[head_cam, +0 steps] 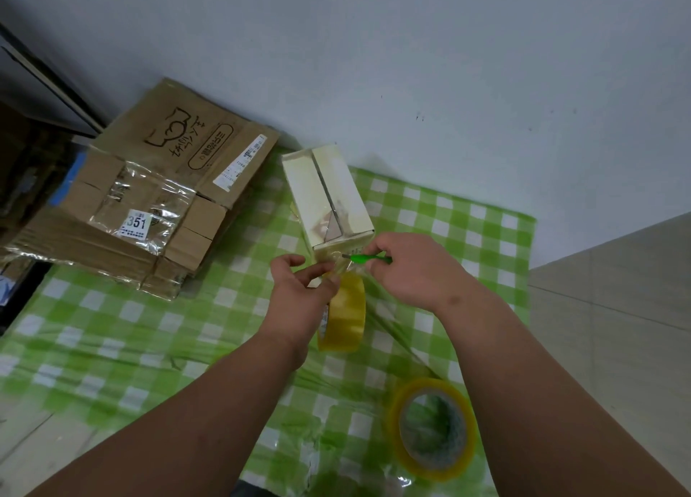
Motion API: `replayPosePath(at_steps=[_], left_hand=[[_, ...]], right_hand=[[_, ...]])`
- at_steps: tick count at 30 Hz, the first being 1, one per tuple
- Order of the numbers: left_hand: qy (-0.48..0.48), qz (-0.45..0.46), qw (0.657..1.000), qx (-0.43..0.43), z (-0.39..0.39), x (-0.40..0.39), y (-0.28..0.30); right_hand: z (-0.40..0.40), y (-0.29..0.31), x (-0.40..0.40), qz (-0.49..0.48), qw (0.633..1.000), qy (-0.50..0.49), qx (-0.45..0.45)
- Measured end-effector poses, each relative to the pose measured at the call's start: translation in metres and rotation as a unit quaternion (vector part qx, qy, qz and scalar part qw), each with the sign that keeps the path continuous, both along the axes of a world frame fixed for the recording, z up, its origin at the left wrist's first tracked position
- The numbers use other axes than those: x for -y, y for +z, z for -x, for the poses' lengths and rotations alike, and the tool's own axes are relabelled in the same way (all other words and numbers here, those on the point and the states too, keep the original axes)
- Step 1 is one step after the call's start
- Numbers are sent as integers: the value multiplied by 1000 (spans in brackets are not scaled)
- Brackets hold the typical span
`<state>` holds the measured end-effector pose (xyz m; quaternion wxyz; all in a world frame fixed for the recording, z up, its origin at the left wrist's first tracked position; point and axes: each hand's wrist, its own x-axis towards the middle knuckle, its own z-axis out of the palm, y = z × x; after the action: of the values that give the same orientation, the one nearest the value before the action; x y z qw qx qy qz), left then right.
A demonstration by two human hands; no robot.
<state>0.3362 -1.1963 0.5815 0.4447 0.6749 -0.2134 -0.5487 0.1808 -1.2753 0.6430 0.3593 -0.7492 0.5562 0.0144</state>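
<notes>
A cream cardboard box point(326, 193) lies on the green checked cloth point(112, 332), its top seam covered with clear tape. My left hand point(299, 298) holds a yellowish tape roll point(346, 315) upright just in front of the box, pinching the strip pulled from it. My right hand point(407, 268) grips a small green-handled cutter point(368, 259). Its blade touches the stretched tape at the box's near end.
A second tape roll point(432, 427) lies flat on the cloth at the lower right. Flattened brown cartons point(157, 197), partly taped, are stacked at the left by the wall. Pale floor tiles point(617, 309) show to the right of the cloth.
</notes>
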Motion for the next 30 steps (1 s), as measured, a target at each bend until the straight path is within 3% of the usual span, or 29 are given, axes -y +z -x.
replayPosePath(at_steps=[7, 30], left_hand=[[-1, -7, 999, -41, -4, 4, 1], [-30, -43, 998, -36, 0, 10, 14]], right_hand=[[-4, 5, 3, 15, 1000, -2, 0], [-27, 13, 3, 40, 997, 43, -53]])
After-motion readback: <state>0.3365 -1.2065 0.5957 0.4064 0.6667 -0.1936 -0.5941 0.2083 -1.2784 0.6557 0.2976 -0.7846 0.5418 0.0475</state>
